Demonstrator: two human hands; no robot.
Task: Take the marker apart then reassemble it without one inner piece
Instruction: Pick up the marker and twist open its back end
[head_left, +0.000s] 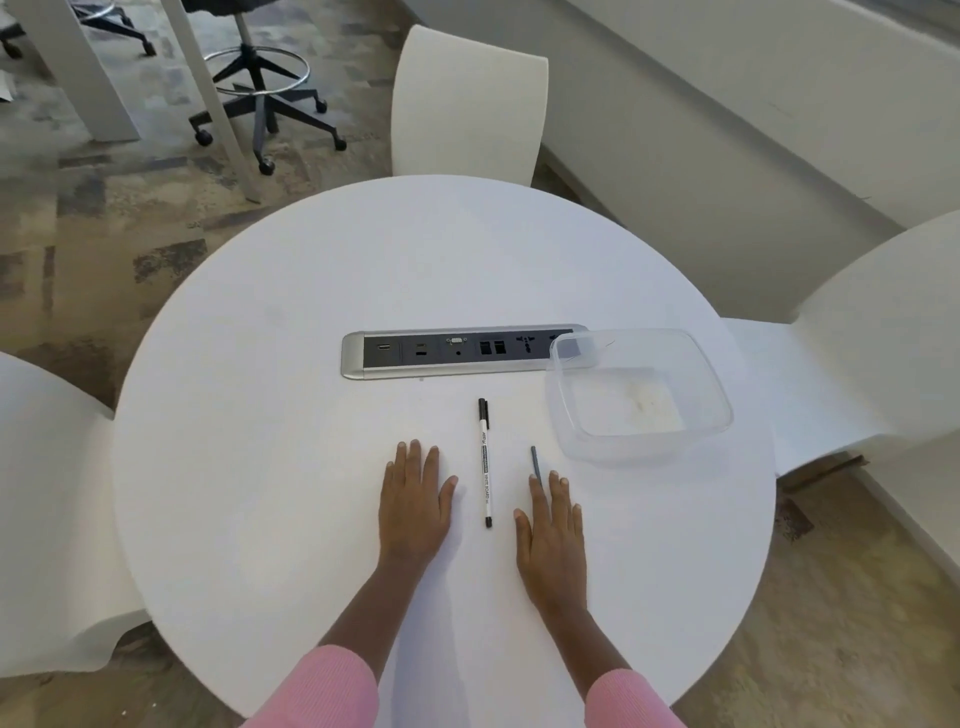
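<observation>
I see the marker (485, 462), a white barrel with black cap and end plug, lying lengthwise on the desk (260, 415) between both grips. A thin grey inner piece (534, 460) lies just to its right, its near end at the right grip's (551, 525) fingertips. The left grip (415, 501) and right grip lie flat, fingers straight, pinching nothing. There is open desk to the left, out to the round edge. The clear tub (639, 452) at far right shows a faint smudge on its floor

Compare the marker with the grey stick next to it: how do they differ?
The marker is longer, thicker, white with black ends and print; the grey stick is short, thin, plain. The marker lies untouched; the grey stick's near end meets the fingers of the right hand. Both lie flat on the table.
</observation>
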